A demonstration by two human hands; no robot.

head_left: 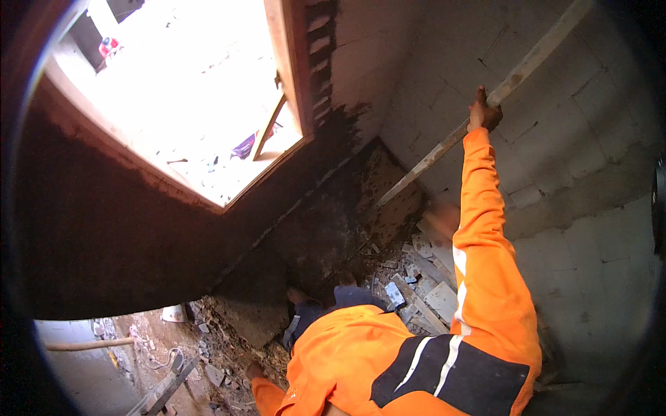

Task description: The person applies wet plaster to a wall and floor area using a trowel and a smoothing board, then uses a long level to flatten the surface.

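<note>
My right arm in its orange sleeve reaches far up to the right. My right hand (483, 114) is closed around a long, pale straightedge (531, 66), which slants along the block wall from the upper right down to the corner. One finger points up beside it. At the lower left my left hand (254, 370) hangs low over the rubble, small and dark, with its fingers too unclear to read. Beside my right forearm is a blurred brownish shape (442, 220) that I cannot make out.
A bright window opening with a wooden frame (288, 69) is at the upper left, in a dark, damp-looking wall (139, 229). Broken blocks and boards (423, 295) litter the floor by the corner. A wooden handle (90, 344) and a pale bucket-like container (174, 314) are at the lower left.
</note>
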